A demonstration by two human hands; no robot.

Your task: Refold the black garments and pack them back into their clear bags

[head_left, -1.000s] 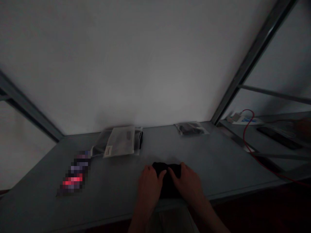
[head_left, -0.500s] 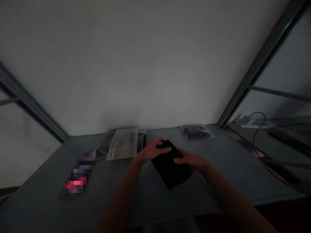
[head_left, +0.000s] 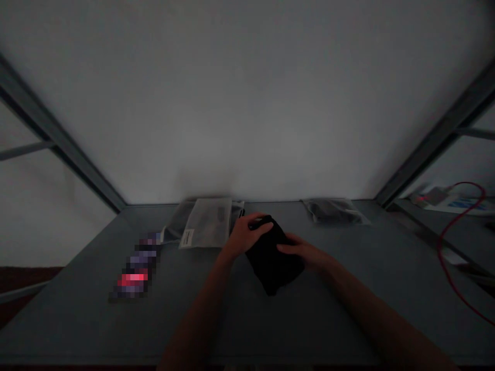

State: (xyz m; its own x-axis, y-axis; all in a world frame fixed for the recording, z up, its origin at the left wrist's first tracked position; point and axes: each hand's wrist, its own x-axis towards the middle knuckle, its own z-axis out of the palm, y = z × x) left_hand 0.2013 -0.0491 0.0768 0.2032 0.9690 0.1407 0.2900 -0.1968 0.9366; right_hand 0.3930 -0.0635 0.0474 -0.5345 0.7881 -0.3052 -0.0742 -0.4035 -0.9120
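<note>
A dark, folded item that looks like cloth is held between both hands over the middle of the grey shelf. My left hand grips its upper left edge, thumb on top and fingers curled around the far side. On its right side, my right hand is closed with the thumb lying on the upper face; the other fingers are partly hidden. The item's lower corner points toward me. Behind my left hand lie frosted plastic bags, one with a small white label.
At the back right lies a clear bag with something dark inside. A pixelated object rests at the left. Metal posts flank the shelf. A red cable hangs at the far right, near a neighbouring shelf.
The view has shifted, so the bags and right post appear farther right. Both hands still hold the dark item, which has changed shape slightly at its right side.
</note>
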